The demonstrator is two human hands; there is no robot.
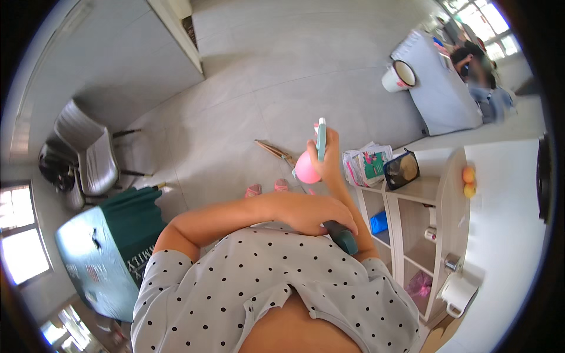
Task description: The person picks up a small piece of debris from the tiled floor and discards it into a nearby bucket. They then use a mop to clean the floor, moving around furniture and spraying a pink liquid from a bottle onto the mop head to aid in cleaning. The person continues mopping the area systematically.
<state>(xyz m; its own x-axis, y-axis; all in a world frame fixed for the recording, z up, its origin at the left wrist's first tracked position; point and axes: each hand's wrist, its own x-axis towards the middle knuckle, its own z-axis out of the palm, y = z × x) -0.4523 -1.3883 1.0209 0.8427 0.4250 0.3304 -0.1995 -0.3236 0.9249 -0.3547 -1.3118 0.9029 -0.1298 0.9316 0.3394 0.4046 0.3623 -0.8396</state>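
My right hand [327, 154] is raised in front of me, its fingers wrapped round a spray bottle [307, 169] with a rounded pink body and a teal and white trigger head. The bottle is held out over the floor. Bent across my chest, my left arm ends at my right arm, where my left hand [329, 216] is closed on a dark green object with a black end [342, 237]. Its kind I cannot make out, and the hand covers part of it. Beyond the bottle, a slim brown wooden thing [274, 150] lies on the floor.
A pale shelf unit [444, 200] stands at right, with magazines [368, 165] and a dark pouch [402, 169] on top. Left are a grey chair [97, 156] and a covered table [97, 247]. Far right, a white bucket [398, 76] hangs beside a cloth-covered table [441, 94]; a person [478, 73] sits behind.
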